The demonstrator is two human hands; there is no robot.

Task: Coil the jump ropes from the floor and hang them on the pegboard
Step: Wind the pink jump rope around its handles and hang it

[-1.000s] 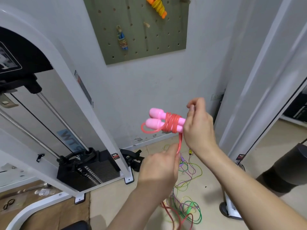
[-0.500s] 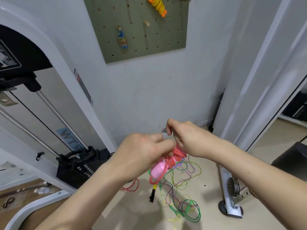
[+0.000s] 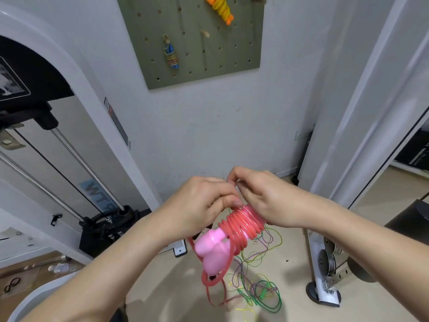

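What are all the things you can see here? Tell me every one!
pink jump rope: one, pink handles with red cord wound round them, in both hands
pegboard: one, olive green, on the white wall
orange-yellow bundle: one, hanging at the pegboard's top
blue bundle: one, hanging on the pegboard, lower left
loose ropes: tangled, count unclear, green, yellow and purple, on the beige floor
gym machine: one, white and black, at left
left hand: one, grips the pink jump rope
right hand: one, holds its far end
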